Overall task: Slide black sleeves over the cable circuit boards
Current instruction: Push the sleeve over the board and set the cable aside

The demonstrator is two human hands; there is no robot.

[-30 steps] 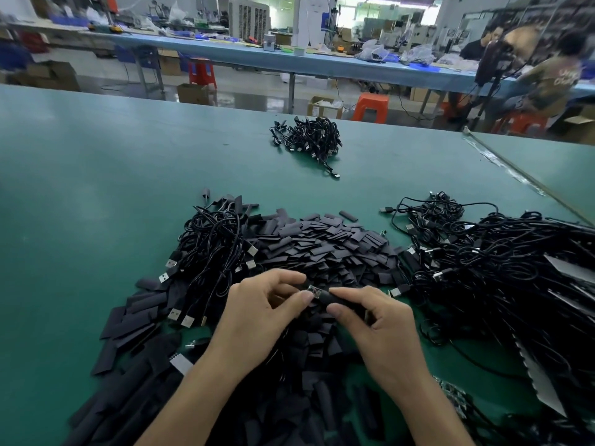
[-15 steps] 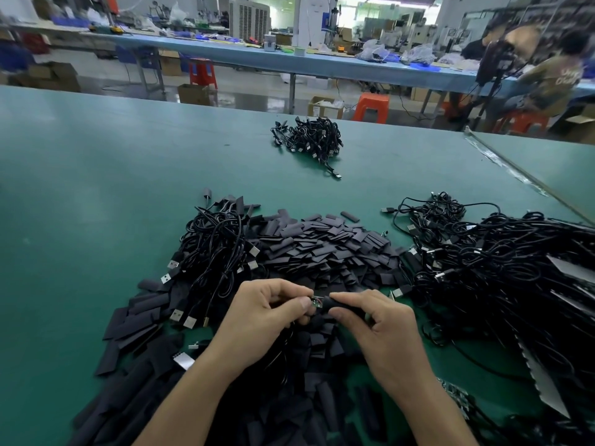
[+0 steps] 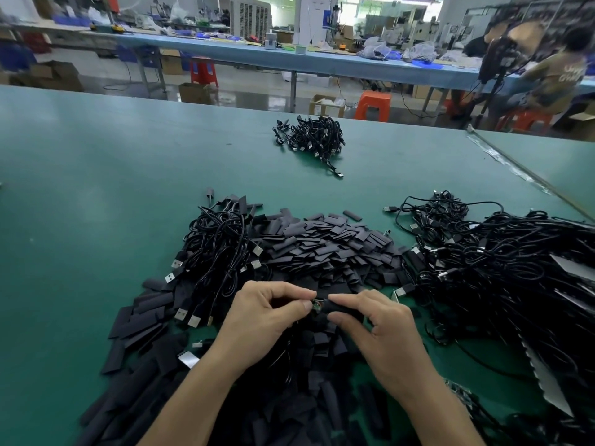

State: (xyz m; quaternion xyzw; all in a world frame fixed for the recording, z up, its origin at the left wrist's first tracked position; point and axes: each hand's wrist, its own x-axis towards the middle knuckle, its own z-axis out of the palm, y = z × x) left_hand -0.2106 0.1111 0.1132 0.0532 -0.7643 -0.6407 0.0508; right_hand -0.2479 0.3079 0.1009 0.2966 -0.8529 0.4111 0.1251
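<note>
Fingertips (image 3: 303, 305) of the left hand (image 3: 257, 323) are pinching the small green circuit board (image 3: 317, 306); the right hand (image 3: 380, 333) is clamping a black sleeve (image 3: 342, 308) touching the board's right end. I'm seeing loose sleeves (image 3: 322, 246) heaping underneath and cable tangles (image 3: 515, 268) crowding both sides.

Open green tabletop (image 3: 80, 204) runs down the whole left side, near to far, giving a hand free passage. A heap of black sleeves (image 3: 325, 246) blocks the middle up to the near edge, with a cable tangle (image 3: 219, 239) lying on its left flank. A big cable mass (image 3: 521, 278) fills the right, touching the heap. A bare band crosses between these and 1 small cable bundle (image 3: 309, 136) farther off. The left hand (image 3: 264, 320) and right hand (image 3: 383, 336) sit over the heap's near part, pinching a circuit board (image 3: 317, 305) and a sleeve (image 3: 343, 308).
</note>
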